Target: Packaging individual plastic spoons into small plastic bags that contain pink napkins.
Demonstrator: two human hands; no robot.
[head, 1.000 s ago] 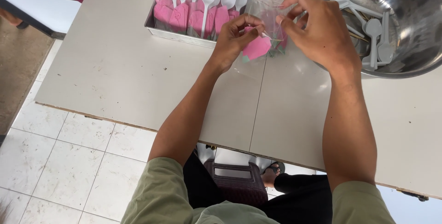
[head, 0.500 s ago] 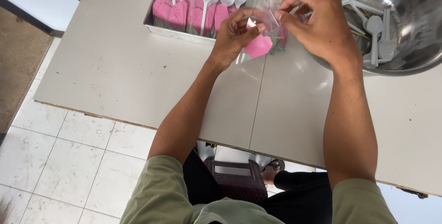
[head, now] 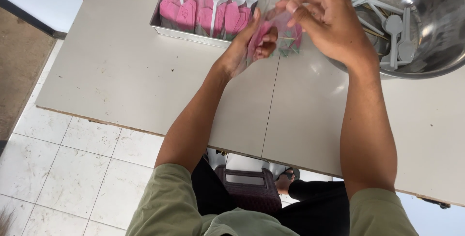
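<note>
Near the far edge of the table, the left hand was closed around a small clear plastic bag with something pink folded inside, while the right hand worked at the bag's upper part with its fingers half curled and pinching at the film. The bag was held just above the surface, between the metal tray and the steel bowl.

A slip looked possible — the film was thin and slack, so a loose pinch could have let the pink piece and a thin stick showing through the plastic slide out onto the table. The right wrist hung close to the bowl's rim; a wide movement might have knocked it and rattled the loose white spoons inside.

Just beyond the left hand, the tray held a tight row of packed spoons with pink napkins, standing close enough to be brushed. The near edge of the table was well apart from both hands, and a dark stool showed below it.
</note>
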